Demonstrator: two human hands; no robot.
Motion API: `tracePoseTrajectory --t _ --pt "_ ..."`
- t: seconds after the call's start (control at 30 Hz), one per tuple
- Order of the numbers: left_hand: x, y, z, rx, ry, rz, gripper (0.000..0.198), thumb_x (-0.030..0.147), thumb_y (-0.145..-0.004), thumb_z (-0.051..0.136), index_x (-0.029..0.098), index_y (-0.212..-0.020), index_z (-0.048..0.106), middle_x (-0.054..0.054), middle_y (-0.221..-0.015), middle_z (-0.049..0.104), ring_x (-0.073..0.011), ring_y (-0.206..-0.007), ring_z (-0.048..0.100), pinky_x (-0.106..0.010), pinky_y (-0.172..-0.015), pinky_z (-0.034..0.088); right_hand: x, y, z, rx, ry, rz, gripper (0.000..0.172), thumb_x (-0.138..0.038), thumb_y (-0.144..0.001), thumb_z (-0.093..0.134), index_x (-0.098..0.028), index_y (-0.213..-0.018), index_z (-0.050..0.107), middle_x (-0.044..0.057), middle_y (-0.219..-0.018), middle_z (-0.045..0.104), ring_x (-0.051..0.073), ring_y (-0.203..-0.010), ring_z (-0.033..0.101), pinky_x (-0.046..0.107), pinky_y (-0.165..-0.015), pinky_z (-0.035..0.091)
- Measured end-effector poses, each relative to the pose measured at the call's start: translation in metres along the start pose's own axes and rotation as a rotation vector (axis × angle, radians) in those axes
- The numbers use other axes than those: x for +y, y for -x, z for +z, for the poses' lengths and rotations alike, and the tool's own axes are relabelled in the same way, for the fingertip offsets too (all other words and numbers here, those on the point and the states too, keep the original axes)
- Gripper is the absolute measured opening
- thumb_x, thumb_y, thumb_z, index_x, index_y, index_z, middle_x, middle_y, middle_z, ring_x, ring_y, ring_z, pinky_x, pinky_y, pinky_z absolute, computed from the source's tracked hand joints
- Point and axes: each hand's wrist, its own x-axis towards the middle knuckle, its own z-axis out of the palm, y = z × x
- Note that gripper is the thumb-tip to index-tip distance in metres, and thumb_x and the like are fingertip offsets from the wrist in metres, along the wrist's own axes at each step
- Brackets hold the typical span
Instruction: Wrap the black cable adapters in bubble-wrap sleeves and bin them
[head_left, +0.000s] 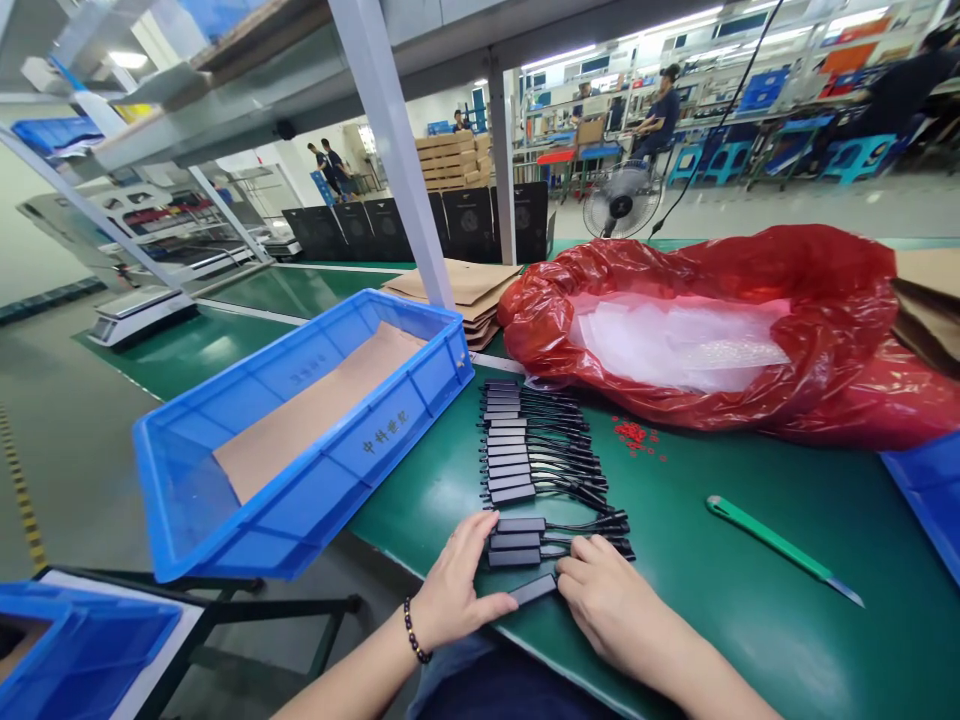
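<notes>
A column of several small black adapters with short cables (534,450) lies in a neat row on the green table (712,560). At its near end my left hand (454,585) and my right hand (600,595) pinch one black adapter (534,589) between them, flat on the table by the front edge. My left fingers also rest against the ends of three adapters (517,540) just above it. A dark bead bracelet sits on my left wrist.
A blue crate lined with cardboard (300,440) overhangs the table's left edge. A red plastic bag with bubble wrap (720,330) lies behind. Small red caps (634,435), a green utility knife (780,545), flat cardboard (469,290) and another blue crate (930,490) are nearby. People work far behind.
</notes>
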Motion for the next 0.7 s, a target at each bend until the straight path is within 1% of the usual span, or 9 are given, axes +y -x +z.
tracePoseTrajectory --t 0.1,0.2,0.3,0.4,0.5,0.6,0.7 --pt "0.004 0.001 0.001 -0.001 -0.013 -0.014 0.091 0.058 -0.069 0.058 0.022 -0.137 0.01 -0.018 -0.137 0.028 -0.0335 -0.127 0.028 -0.051 -0.102 0.03 0.0 0.002 -0.003 -0.036 -0.053 0.023 0.019 -0.011 -0.079 0.045 -0.018 -0.062 0.052 0.004 -0.069 0.055 0.017 -0.071 0.041 0.033 -0.066 0.031" --pt "0.01 0.003 0.002 -0.026 -0.035 -0.012 0.109 0.061 -0.058 0.066 0.021 -0.138 0.004 -0.02 -0.138 0.025 -0.0358 -0.127 0.026 -0.053 -0.101 0.031 0.0 0.003 -0.008 -0.091 -0.091 0.038 0.02 -0.015 -0.078 0.049 -0.018 -0.059 0.055 0.005 -0.072 0.058 0.019 -0.074 0.043 0.035 -0.068 0.032" --pt "0.018 0.004 0.005 -0.032 -0.105 -0.004 0.12 0.052 -0.05 0.075 0.022 -0.139 0.0 -0.02 -0.139 0.023 -0.0386 -0.127 0.026 -0.056 -0.1 0.031 -0.001 0.003 -0.013 -0.148 -0.109 0.062 0.015 -0.017 -0.075 0.053 -0.017 -0.062 0.059 0.005 -0.08 0.061 0.02 -0.079 0.044 0.036 -0.073 0.034" --pt "0.025 0.005 0.009 0.003 -0.168 -0.04 0.12 0.04 -0.051 0.077 0.022 -0.139 -0.003 -0.02 -0.14 0.02 -0.0387 -0.127 0.026 -0.057 -0.098 0.033 -0.002 0.002 -0.019 -0.221 -0.122 0.089 0.016 -0.019 -0.077 0.051 -0.017 -0.066 0.063 0.006 -0.088 0.061 0.02 -0.083 0.045 0.036 -0.075 0.034" --pt "0.027 0.006 0.011 0.02 -0.19 -0.058 0.119 0.036 -0.053 0.075 0.021 -0.139 -0.005 -0.02 -0.141 0.018 -0.0373 -0.128 0.025 -0.055 -0.098 0.035 -0.001 0.0 -0.02 -0.269 -0.124 0.089 0.02 -0.021 -0.081 0.048 -0.016 -0.068 0.064 0.008 -0.091 0.06 0.021 -0.085 0.044 0.035 -0.077 0.034" --pt "0.026 0.006 0.011 0.021 -0.199 -0.045 0.117 0.035 -0.054 0.074 0.02 -0.139 -0.005 -0.02 -0.142 0.018 -0.0365 -0.128 0.025 -0.054 -0.098 0.035 0.0 0.0 -0.018 -0.268 -0.127 0.096 0.022 -0.02 -0.082 0.046 -0.017 -0.067 0.062 0.008 -0.09 0.06 0.02 -0.085 0.044 0.035 -0.077 0.033" --pt "0.024 0.007 0.011 0.024 -0.204 -0.039 0.115 0.035 -0.055 0.073 0.02 -0.139 -0.004 -0.02 -0.142 0.018 -0.0364 -0.129 0.024 -0.054 -0.098 0.035 0.001 0.001 -0.015 -0.227 -0.136 0.098 0.022 -0.018 -0.082 0.046 -0.017 -0.064 0.059 0.006 -0.087 0.06 0.019 -0.083 0.044 0.034 -0.076 0.032"
